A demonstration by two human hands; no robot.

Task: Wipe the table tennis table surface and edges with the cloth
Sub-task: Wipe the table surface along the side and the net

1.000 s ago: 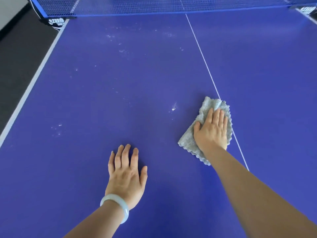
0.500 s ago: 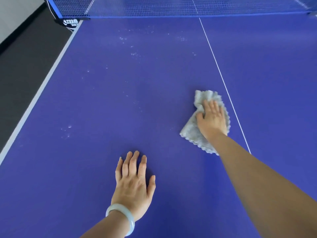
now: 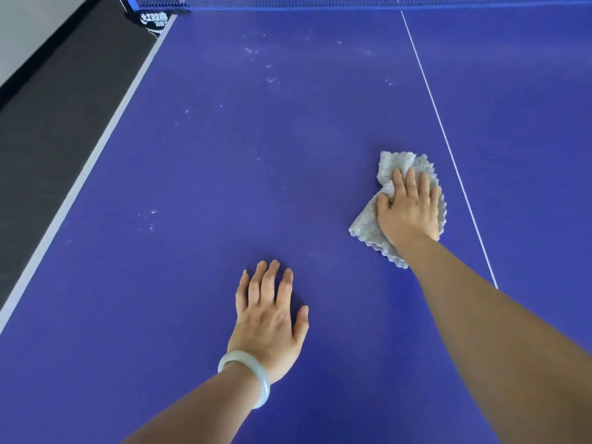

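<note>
Blue worktop (image 3: 208, 283) of the table tennis table, viewed from the head camera. At far left ran the pale side edge (image 3: 80, 184), well apart from the cloth. White specks (image 3: 150, 219) lay near it, with more scattered toward the net (image 3: 288, 0). The left hand (image 3: 269, 318), its fingers straight and released, rested flat on the surface and held nothing. It probably served as a brace. Farther right, the grey cloth (image 3: 365, 224) lay partly bunched on the worktop, just left of the centre line (image 3: 448, 149), pressed down by the extended fingers of the right hand (image 3: 410, 213). Recommended technique: flatten the cloth, keep palm pressure even, and sweep overlapping strokes leftward across the specks to the edge.
</note>
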